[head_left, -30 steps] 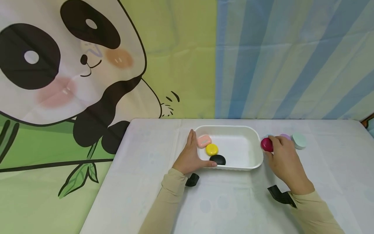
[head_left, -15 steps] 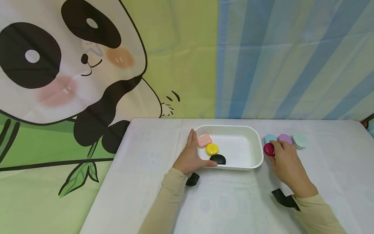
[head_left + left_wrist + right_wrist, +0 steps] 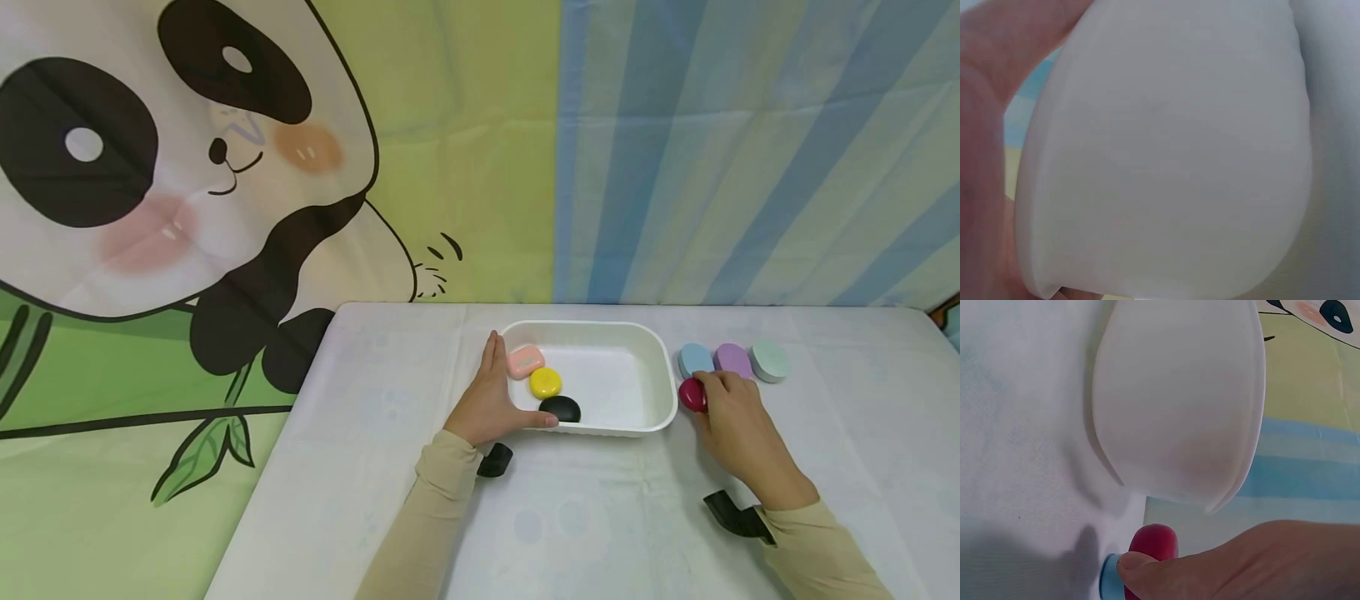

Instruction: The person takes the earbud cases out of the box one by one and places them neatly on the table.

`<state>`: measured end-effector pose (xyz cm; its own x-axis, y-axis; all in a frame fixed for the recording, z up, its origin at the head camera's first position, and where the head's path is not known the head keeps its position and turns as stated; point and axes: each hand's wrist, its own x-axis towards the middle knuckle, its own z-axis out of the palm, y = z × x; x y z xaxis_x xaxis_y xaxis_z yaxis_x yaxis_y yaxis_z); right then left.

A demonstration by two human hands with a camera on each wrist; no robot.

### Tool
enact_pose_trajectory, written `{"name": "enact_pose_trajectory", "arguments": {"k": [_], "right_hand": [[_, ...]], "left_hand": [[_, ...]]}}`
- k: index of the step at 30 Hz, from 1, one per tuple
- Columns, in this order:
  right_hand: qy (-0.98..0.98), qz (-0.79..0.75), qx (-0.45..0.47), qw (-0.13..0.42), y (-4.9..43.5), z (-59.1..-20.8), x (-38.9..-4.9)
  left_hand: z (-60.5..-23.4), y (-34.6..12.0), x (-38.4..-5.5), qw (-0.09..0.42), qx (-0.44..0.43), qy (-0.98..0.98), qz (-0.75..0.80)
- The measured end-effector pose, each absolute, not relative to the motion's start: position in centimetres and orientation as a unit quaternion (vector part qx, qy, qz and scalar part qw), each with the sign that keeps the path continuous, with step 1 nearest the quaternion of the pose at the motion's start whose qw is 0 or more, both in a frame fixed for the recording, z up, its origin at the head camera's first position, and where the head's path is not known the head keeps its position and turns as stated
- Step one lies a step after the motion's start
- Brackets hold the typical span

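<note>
My left hand (image 3: 487, 408) holds the left end of a white oblong tray (image 3: 658, 379). Its thumb lies over the near rim and the fingers stand along the outer left side. In the tray sit a pink rounded oblong piece (image 3: 526, 361), a yellow round piece (image 3: 545, 383) and a black oval piece (image 3: 561, 407). Just outside the tray's right end, my right hand (image 3: 738, 429) pinches a smooth red disc (image 3: 692, 395). In the right wrist view my thumb covers part of this red disc (image 3: 1155, 540), with a blue disc (image 3: 1110, 578) close behind it.
Beyond the right hand a blue disc (image 3: 696, 358), a purple disc (image 3: 732, 359) and a mint disc (image 3: 769, 362) stand in a row. A white cloth covers the table (image 3: 585, 517). A panda-printed curtain (image 3: 465, 150) hangs at its back edge.
My right hand has drawn the red disc toward me and slightly right. The blue and purple discs now show more fully. My left hand and the tray have stayed in place.
</note>
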<state>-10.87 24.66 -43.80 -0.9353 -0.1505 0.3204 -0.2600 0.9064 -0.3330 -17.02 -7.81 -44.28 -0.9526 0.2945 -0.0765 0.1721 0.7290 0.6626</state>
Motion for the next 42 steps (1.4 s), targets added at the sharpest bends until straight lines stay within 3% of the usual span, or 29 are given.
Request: {"name": "enact_pose_trajectory", "arguments": {"k": [4,11,28,38,42], "right_hand": [[-0.965,0.189,0.112,0.144,24.9,-44.2,-10.8],[-0.975,0.190,0.089,0.080,25.1,-44.5,-10.5],[-0.974,0.188,0.102,0.074,25.6,-45.3,-10.6],[-0.979,0.190,0.070,0.018,25.4,-44.4,-10.7],[-0.979,0.188,0.069,0.024,25.3,-43.8,-10.7]], "left_hand": [[-44.2,-7.8,-16.9,0.089,0.126,0.925,0.347],[-44.0,-7.7,-16.8,0.089,0.128,0.925,0.347],[-43.9,-7.7,-16.8,0.089,0.131,0.924,0.347],[-43.8,-7.7,-16.8,0.094,0.125,0.925,0.347],[-43.9,-7.7,-17.0,0.093,0.125,0.926,0.343]]}}
